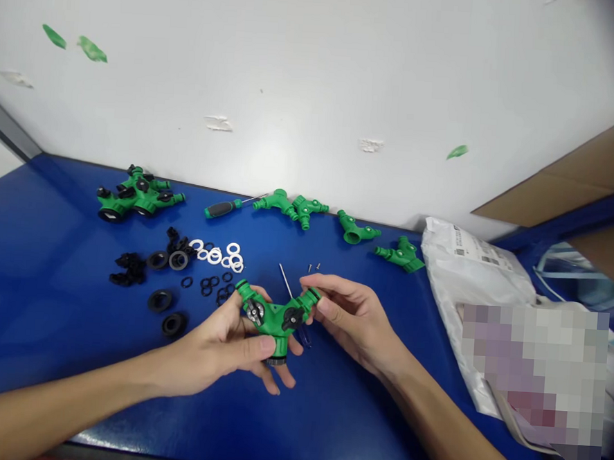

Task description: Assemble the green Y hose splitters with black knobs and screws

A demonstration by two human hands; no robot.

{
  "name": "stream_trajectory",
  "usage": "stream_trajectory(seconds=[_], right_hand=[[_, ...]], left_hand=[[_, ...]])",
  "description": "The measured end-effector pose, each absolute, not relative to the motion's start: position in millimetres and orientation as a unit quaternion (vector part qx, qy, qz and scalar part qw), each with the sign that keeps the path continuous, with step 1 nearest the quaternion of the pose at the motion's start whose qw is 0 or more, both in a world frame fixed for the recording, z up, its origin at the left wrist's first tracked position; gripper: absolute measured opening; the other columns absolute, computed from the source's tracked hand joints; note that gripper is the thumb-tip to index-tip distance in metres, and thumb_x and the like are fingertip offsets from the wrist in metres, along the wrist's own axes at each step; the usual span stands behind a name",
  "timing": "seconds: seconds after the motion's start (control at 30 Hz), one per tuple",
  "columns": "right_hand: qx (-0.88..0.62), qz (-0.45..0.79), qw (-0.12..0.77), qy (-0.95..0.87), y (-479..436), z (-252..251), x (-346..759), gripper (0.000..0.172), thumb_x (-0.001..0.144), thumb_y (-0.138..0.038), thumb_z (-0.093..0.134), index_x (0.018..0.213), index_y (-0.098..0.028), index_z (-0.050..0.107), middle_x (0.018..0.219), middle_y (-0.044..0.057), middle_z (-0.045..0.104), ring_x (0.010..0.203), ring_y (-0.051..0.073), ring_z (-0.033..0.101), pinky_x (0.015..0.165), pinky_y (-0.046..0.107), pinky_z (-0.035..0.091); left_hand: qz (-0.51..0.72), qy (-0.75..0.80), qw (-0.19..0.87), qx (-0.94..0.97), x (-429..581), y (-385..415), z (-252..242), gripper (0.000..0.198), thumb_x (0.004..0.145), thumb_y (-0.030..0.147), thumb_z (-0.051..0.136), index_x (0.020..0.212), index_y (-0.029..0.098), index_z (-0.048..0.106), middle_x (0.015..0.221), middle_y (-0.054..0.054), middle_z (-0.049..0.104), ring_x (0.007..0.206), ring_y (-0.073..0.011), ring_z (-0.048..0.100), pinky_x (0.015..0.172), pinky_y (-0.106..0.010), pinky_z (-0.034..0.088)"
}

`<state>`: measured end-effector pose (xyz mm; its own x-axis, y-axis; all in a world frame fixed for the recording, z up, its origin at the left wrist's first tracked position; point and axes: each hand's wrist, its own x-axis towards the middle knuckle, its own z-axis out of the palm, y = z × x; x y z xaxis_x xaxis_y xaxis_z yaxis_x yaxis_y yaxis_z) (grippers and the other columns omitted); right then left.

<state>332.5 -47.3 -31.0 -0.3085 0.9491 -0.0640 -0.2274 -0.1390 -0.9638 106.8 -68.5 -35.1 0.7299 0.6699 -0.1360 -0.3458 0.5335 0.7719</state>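
Observation:
A green Y-shaped hose splitter (276,318) with two black valve knobs and a black collar at its base is in my left hand (227,346). My left thumb presses on its stem, with the fingers behind and below it. The fingertips of my right hand (356,320) are closed around the end of the splitter's right outlet, where a black ring shows. Behind the splitter lies a screwdriver (284,278), its shaft visible and its handle mostly hidden. Two small screws (314,267) lie just beyond my right fingers.
Loose black O-rings (210,284), white washers (214,255), black collars (160,300) and black knobs (128,269) lie left. Assembled splitters (141,195), a green-handled screwdriver (224,209) and bare green bodies (356,229) line the wall. A white plastic bag (447,273) sits right.

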Motion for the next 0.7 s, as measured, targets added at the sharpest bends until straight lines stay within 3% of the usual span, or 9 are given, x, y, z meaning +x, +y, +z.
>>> stream_trajectory(seconds=[0.23, 0.5, 0.6, 0.7], right_hand=[[-0.383, 0.701, 0.439, -0.411, -46.0, -30.7, 327.0, 0.024, 0.075, -0.033, 0.085, 0.096, -0.021, 0.081, 0.077, 0.001, 0.072, 0.067, 0.01, 0.063, 0.066, 0.024, 0.053], [-0.351, 0.728, 0.444, -0.386, -46.3, -28.9, 325.8, 0.022, 0.069, -0.03, 0.09, 0.084, -0.019, 0.08, 0.071, 0.001, 0.071, 0.061, 0.008, 0.062, 0.059, 0.02, 0.052], [-0.351, 0.7, 0.454, -0.426, -47.8, -29.1, 326.5, 0.02, 0.074, -0.032, 0.086, 0.088, -0.019, 0.079, 0.07, 0.001, 0.07, 0.061, 0.01, 0.062, 0.06, 0.023, 0.052], [-0.35, 0.691, 0.456, -0.437, -49.3, -26.5, 326.4, 0.027, 0.081, -0.033, 0.081, 0.104, -0.021, 0.076, 0.076, 0.001, 0.069, 0.064, 0.011, 0.062, 0.058, 0.022, 0.05]], left_hand=[[0.334, 0.271, 0.783, 0.45, 106.7, -72.7, -32.7, 0.032, 0.095, 0.027, 0.063, 0.115, 0.024, 0.038, 0.11, -0.008, 0.068, 0.088, -0.0182, 0.073, 0.075, -0.034, 0.059], [0.317, 0.183, 0.836, 0.409, 106.6, -67.3, -37.0, 0.035, 0.092, 0.034, 0.068, 0.107, 0.023, 0.038, 0.107, -0.007, 0.072, 0.085, -0.0202, 0.076, 0.067, -0.03, 0.059], [0.313, 0.177, 0.846, 0.393, 107.2, -66.0, -38.3, 0.04, 0.09, 0.036, 0.07, 0.107, 0.024, 0.037, 0.107, -0.008, 0.073, 0.085, -0.0215, 0.077, 0.066, -0.029, 0.059], [0.336, 0.22, 0.817, 0.414, 107.4, -66.5, -36.5, 0.039, 0.09, 0.036, 0.07, 0.108, 0.024, 0.038, 0.108, -0.008, 0.072, 0.086, -0.0215, 0.076, 0.067, -0.03, 0.058]])
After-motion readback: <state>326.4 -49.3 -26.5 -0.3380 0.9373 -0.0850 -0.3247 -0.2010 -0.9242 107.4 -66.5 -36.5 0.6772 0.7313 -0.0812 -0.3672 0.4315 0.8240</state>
